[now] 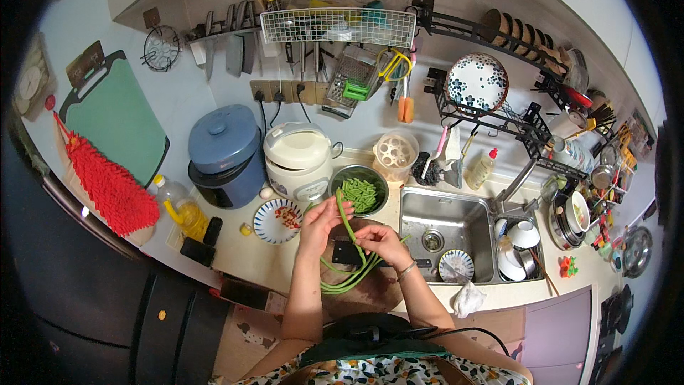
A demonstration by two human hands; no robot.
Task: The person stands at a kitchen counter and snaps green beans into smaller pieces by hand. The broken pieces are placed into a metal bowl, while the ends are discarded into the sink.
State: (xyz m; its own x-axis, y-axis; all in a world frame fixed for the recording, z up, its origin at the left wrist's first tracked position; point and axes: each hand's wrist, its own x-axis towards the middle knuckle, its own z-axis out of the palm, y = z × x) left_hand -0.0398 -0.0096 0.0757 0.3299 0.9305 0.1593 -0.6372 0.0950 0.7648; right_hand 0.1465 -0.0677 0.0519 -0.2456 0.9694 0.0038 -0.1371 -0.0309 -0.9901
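My left hand (319, 223) is closed around the upper part of a long green bean (346, 218), whose end rises past the fingers. Lower down, my right hand (382, 244) pinches the same bean between thumb and fingers. More long beans (342, 287) hang in loops below my hands, over a round wooden chopping board (374, 297). A dark cleaver (344, 252) lies on the board, partly hidden by the beans and my right hand. Just beyond my hands, a metal bowl (386, 204) holds short cut bean pieces (359, 195).
Left of my hands are a striped plate (262, 224) with chopped red and pale bits, a rice cooker (297, 163), a blue cooker (227, 158) and an oil bottle (187, 214). To the right, the steel sink (417, 219) holds a plate (456, 266). A white cloth (469, 299) hangs over the counter edge.
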